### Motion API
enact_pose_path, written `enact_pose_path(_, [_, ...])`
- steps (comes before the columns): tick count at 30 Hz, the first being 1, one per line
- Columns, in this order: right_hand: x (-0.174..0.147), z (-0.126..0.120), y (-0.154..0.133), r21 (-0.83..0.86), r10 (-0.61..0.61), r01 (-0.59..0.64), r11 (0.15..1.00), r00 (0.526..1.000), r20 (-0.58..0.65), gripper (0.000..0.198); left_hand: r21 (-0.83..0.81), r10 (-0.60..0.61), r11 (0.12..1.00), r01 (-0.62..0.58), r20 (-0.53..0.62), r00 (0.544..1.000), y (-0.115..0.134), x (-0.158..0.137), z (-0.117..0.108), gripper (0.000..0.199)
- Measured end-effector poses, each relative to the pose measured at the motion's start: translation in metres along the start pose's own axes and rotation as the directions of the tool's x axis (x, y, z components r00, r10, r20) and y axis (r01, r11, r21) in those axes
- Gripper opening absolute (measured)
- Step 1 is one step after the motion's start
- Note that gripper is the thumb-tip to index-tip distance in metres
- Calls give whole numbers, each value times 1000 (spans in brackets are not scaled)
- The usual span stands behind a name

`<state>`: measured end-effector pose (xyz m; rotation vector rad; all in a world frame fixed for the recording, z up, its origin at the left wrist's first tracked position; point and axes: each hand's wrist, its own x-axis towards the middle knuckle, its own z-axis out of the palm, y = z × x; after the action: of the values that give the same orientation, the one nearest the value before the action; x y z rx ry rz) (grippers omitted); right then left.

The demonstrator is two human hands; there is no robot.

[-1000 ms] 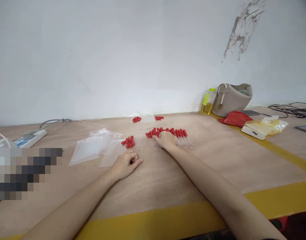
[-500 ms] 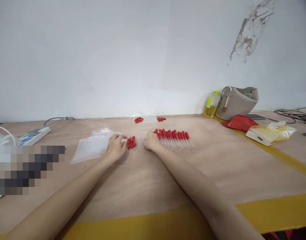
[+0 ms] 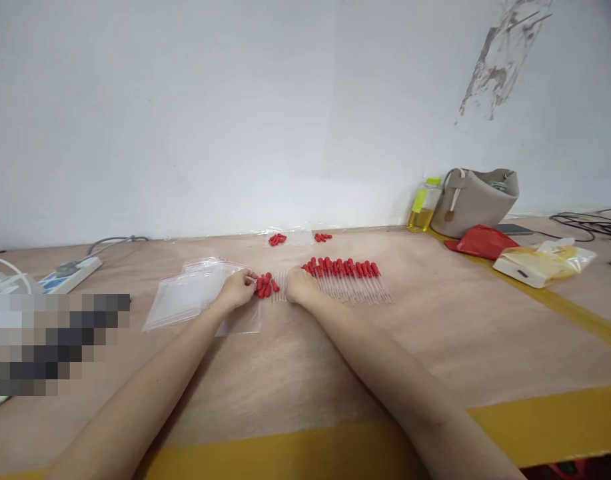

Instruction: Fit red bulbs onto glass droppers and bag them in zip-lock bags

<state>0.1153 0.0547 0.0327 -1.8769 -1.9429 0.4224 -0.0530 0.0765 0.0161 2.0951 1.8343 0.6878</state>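
Observation:
My left hand is at the left edge of a small pile of red rubber dropper bulbs, its fingers curled together. What lies between its fingertips is too small to make out. My right hand is closed over the row of thin clear pipette tubes; the hand hides its own fingertips and whatever they grip. Just right of it lies a row of droppers, clear tubes with red bulbs on their far ends. Under my left hand and wrist is a clear plastic bag.
Flat clear zip bags lie at the left. Red bulbs rest near the wall, with more bulbs beside them. A power strip is far left. A bottle, grey bag, red pouch and yellow-white packet stand right.
My left hand's fingers have drawn in from spread to curled beside the red bulbs, and the bulbs have shifted slightly. My right hand stays closed in nearly the same place.

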Motion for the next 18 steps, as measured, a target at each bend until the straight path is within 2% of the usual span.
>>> enact_pose_path(4, [-10, -14, 9, -24, -22, 21, 999, 1000, -12, 34, 77, 7, 997, -2, -65, 998, 5, -4, -5, 25])
enact_pose_path(7, [-22, -30, 28, -46, -58, 57, 997, 998, -27, 23, 139, 19, 990, -2, -124, 992, 5, -9, -17, 28])
enact_pose_path(11, [-44, -48, 66, -126, -184, 163, 979, 966, -182, 23, 184, 36, 983, 9, -239, 970, 5, -23, -27, 33])
enact_pose_path(13, [-54, -51, 84, -121, -276, 252, 960, 923, -267, 25, 169, 118, 983, -69, -299, 947, 8, -35, -24, 32])
enact_pose_path(15, [-63, -52, 97, -83, -362, 354, 931, 877, -317, 25, 93, 248, 969, -230, -318, 915, 16, -50, -14, 27])
enact_pose_path(18, [-74, -49, 107, -58, -465, 478, 877, 811, -356, 26, -163, 351, 911, -378, -174, 920, 35, -74, 7, 22])
